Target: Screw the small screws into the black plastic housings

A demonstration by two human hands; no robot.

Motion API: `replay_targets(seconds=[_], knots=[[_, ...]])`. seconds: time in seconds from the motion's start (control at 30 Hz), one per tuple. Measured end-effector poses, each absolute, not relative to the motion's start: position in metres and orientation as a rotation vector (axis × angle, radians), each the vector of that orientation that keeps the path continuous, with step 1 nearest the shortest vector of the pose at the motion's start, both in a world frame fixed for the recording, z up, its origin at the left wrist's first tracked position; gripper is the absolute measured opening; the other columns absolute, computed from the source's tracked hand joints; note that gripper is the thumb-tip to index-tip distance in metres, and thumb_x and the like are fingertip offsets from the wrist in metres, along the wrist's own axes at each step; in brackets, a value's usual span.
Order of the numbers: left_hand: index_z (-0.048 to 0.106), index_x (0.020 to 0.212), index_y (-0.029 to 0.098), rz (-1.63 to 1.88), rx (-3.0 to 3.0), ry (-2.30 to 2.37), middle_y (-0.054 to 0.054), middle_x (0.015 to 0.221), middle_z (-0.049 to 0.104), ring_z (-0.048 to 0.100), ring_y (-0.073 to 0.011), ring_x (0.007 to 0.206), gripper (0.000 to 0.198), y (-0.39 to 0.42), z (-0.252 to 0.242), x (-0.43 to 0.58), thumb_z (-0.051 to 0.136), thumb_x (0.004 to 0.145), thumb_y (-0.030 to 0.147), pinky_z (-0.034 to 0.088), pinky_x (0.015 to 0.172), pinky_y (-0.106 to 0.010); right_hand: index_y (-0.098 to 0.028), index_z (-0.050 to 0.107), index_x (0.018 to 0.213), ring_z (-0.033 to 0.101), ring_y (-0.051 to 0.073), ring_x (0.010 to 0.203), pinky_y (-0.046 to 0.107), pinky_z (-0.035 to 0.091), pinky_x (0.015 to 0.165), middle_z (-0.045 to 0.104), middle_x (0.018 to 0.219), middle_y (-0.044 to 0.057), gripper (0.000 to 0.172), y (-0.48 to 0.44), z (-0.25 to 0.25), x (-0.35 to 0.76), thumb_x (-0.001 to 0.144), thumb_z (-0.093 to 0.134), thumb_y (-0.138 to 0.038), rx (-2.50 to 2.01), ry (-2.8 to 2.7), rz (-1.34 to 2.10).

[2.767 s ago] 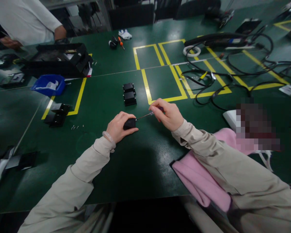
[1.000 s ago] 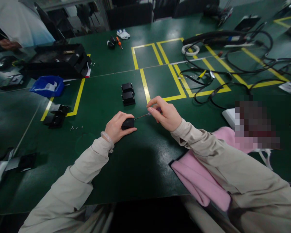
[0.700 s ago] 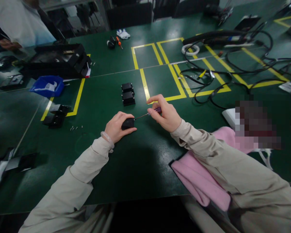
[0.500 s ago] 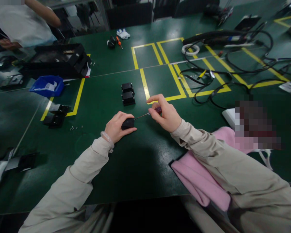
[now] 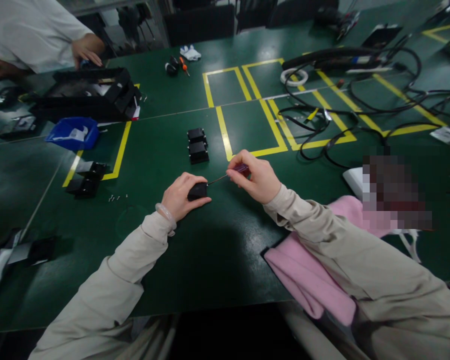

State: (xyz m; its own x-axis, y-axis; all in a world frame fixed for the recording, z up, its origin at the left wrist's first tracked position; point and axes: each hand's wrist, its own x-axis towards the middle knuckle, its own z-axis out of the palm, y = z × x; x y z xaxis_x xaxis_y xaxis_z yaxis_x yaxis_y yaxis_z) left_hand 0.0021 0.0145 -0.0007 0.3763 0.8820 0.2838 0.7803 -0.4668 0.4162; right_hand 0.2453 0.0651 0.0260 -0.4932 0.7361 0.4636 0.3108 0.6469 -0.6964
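Note:
My left hand (image 5: 180, 195) grips a small black box (image 5: 198, 191) on the green table, thumb on the near side and fingers over the far side. In my right hand (image 5: 255, 177) is a screwdriver (image 5: 242, 170) with a dark red handle, pinched between thumb and fingers. Its thin shaft slants down to the left, and the tip meets a small shiny screw at the box's right edge. Beyond the box stand two similar black boxes (image 5: 198, 149) side by side, with screws at their edges. Several loose screws (image 5: 117, 197) lie to the left of my left hand.
At left are more black boxes (image 5: 84, 185), a blue bin (image 5: 73, 133) and a black tray (image 5: 90, 95). A co-worker's hand (image 5: 88, 50) is behind the tray. Black cables (image 5: 345, 111) sprawl at right; a pink cloth (image 5: 307, 280) lies under my right forearm.
My right hand's fingers, raised off the handle before, have closed round the screwdriver. My left hand and the box stay in place. The co-worker's arm has come down behind the tray.

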Motion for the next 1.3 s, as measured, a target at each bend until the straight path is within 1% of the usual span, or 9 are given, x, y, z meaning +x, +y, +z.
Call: replay_targets(seconds=[0.1,0.27,0.37,0.53,0.67,0.77,0.93,1.13,1.3], knots=[[0.061,0.117,0.022,0.719,2.43,1.467,-0.007,0.109,0.063,0.062,-0.024,0.103,0.039,0.0145,-0.0004,0.0019,0.071,0.086,0.044,0.051,0.09,-0.037,-0.02,0.048,0.085,0.05,0.009,0.058,0.025,0.039,0.061,0.057,0.068,-0.003,0.018,0.0644,0.0268,0.2447,0.094,0.053,-0.036,-0.819,-2.098,0.703],[0.061,0.117,0.021,0.732,2.447,1.446,-0.007,0.109,0.063,0.061,-0.0241,0.104,0.04,0.0148,-0.0011,0.0013,0.071,0.087,0.044,0.051,0.091,-0.037,-0.02,0.049,0.093,0.054,0.009,0.061,0.024,0.042,0.064,0.059,0.077,-0.002,0.004,0.0639,0.0276,0.2442,0.091,0.049,-0.024,-0.805,-2.106,0.674],[0.061,0.117,0.02,0.735,2.45,1.445,-0.007,0.109,0.063,0.062,-0.024,0.103,0.039,0.0148,-0.0017,0.0009,0.071,0.087,0.044,0.051,0.091,-0.037,-0.02,0.049,0.094,0.055,0.008,0.062,0.024,0.043,0.064,0.059,0.079,-0.002,0.006,0.0641,0.0277,0.244,0.091,0.049,-0.024,-0.805,-2.102,0.667],[0.061,0.117,0.022,0.711,2.423,1.466,-0.007,0.109,0.063,0.061,-0.0239,0.105,0.04,0.0149,-0.0012,0.0008,0.071,0.086,0.045,0.051,0.092,-0.038,-0.021,0.047,0.085,0.052,0.009,0.058,0.024,0.04,0.062,0.057,0.064,-0.004,0.017,0.0644,0.0276,0.2439,0.095,0.049,-0.035,-0.826,-2.091,0.725],[0.061,0.117,0.022,0.711,2.422,1.459,-0.007,0.109,0.063,0.061,-0.0241,0.105,0.039,0.0151,-0.0003,0.0009,0.071,0.087,0.044,0.051,0.091,-0.038,-0.02,0.049,0.094,0.055,0.009,0.059,0.025,0.041,0.063,0.058,0.07,-0.003,0.006,0.0639,0.0278,0.2446,0.092,0.047,-0.026,-0.835,-2.103,0.699],[0.061,0.117,0.022,0.701,2.416,1.462,-0.007,0.109,0.063,0.061,-0.0241,0.105,0.039,0.0153,0.0,0.0008,0.071,0.086,0.043,0.051,0.092,-0.038,-0.02,0.05,0.097,0.057,0.01,0.061,0.025,0.043,0.064,0.059,0.074,-0.002,0.008,0.0637,0.0283,0.2449,0.091,0.048,-0.025,-0.844,-2.116,0.685],[0.06,0.117,0.022,0.718,2.424,1.453,-0.007,0.11,0.063,0.062,-0.0241,0.105,0.039,0.0155,-0.0009,0.0006,0.071,0.087,0.045,0.051,0.091,-0.038,-0.02,0.05,0.088,0.056,0.011,0.06,0.025,0.041,0.063,0.06,0.069,-0.002,0.018,0.0634,0.0281,0.2446,0.093,0.05,-0.037,-0.893,-2.128,0.687],[0.061,0.117,0.022,0.719,2.418,1.463,-0.006,0.109,0.063,0.062,-0.0238,0.104,0.039,0.0156,-0.0025,0.0005,0.072,0.086,0.044,0.051,0.091,-0.038,-0.019,0.054,0.098,0.062,0.013,0.069,0.025,0.043,0.067,0.064,0.075,0.0,0.013,0.0633,0.0282,0.2448,0.091,0.049,-0.029,-0.908,-2.165,0.611],[0.061,0.117,0.023,0.717,2.412,1.48,-0.006,0.109,0.064,0.062,-0.0237,0.104,0.04,0.0156,-0.0029,0.0006,0.073,0.085,0.044,0.051,0.092,-0.038,-0.02,0.052,0.086,0.057,0.011,0.062,0.024,0.04,0.064,0.062,0.069,-0.002,0.02,0.0642,0.029,0.2447,0.094,0.049,-0.039,-0.914,-2.145,0.659]])
